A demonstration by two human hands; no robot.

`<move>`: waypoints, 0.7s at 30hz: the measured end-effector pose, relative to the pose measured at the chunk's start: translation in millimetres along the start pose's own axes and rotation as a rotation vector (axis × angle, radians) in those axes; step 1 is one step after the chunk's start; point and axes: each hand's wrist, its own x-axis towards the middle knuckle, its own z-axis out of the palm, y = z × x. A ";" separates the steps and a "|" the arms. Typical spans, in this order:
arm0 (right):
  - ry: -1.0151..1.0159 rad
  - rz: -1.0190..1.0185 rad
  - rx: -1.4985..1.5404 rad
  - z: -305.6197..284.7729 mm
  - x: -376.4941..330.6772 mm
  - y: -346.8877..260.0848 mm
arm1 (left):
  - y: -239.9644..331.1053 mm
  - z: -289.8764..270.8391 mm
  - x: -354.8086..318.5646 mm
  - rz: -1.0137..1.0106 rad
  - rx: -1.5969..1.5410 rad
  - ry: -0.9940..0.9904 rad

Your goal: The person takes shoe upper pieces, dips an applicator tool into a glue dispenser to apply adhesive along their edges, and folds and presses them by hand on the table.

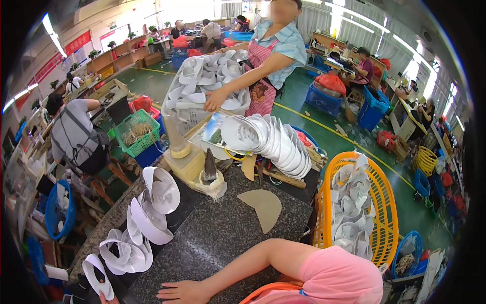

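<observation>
At the lower left edge, the fingertips of my left hand point(109, 299) grip a white curved piece like a shoe upper point(90, 265); the rest of that hand is cut off. My right hand point(185, 292) lies flat with fingers stretched on the dark speckled slab point(202, 248), holding nothing. Beyond my left hand, several similar white curved pieces point(152, 223) stand in a row along the slab's left side. A flat beige cut-out point(262, 209) rests on the slab. Past it lies a stack of white pieces point(268, 142), with a hammer's wooden handle point(288, 179) in front.
An orange basket point(390, 213) of white pieces stands at right. A dark metal post point(209, 164) rises from a pale block behind the slab. Across the bench, a person in a checked apron point(266, 55) reaches over a white crate point(195, 116) of pieces. Others sit farther off.
</observation>
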 end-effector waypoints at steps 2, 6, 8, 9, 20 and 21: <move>-0.038 0.068 0.000 4.7 15.1 13.7 | 3.9 4.6 1.2 -0.029 -0.012 0.028; 0.038 0.132 0.024 15.3 20.2 17.4 | 13.8 10.9 -2.2 -0.136 -0.122 0.070; 0.067 0.139 -0.019 17.4 19.4 18.1 | 21.4 15.7 -2.0 -0.186 -0.181 0.087; 0.068 0.140 -0.017 18.0 19.0 18.0 | 24.6 20.0 -1.8 -0.217 -0.215 0.093; -0.110 0.081 -0.064 11.7 -23.0 -14.8 | 56.8 39.3 -7.7 -0.399 -0.443 0.118; -0.112 0.081 -0.065 2.7 -26.4 -22.5 | 57.8 41.6 -9.0 -0.410 -0.453 0.116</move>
